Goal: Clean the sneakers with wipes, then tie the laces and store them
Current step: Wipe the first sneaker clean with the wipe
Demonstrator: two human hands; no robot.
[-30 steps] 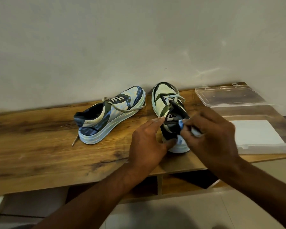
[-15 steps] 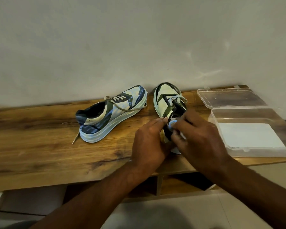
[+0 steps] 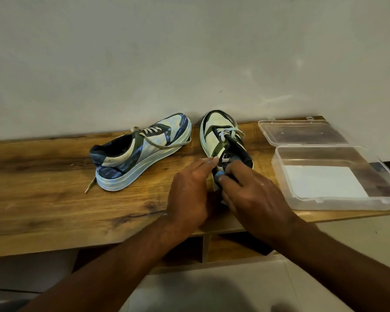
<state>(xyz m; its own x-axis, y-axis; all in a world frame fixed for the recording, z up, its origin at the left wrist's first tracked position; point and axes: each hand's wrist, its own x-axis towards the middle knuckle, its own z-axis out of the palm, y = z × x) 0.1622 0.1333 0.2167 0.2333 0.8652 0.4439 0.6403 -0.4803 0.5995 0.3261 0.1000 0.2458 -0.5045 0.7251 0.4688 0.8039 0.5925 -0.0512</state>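
1. The wooden bench (image 3: pixel 54 188) carried both sneakers, and the cleaning step was, by my reading, in hand: laces hung loose on both, and nothing was stored yet.
2. The clear plastic box (image 3: pixel 338 201), lid open, sat at the bench's right end with white sheets inside, probably the wipes.
3. The left sneaker (image 3: pixel 142 152) lay apart on its own, untouched, one lace end trailing on the wood.
4. The right sneaker (image 3: pixel 214 136) stood toe to the wall, its heel end hidden under both hands.
5. The left hand (image 3: pixel 189 192) steadied that sneaker's side, fingers fairly straight against it.
6. The right hand (image 3: pixel 254 199) was curled, pinching a small pale wipe (image 3: pixel 218 175) against the collar.
7. Next would likely call for firm rubbing while the shoe is braced.
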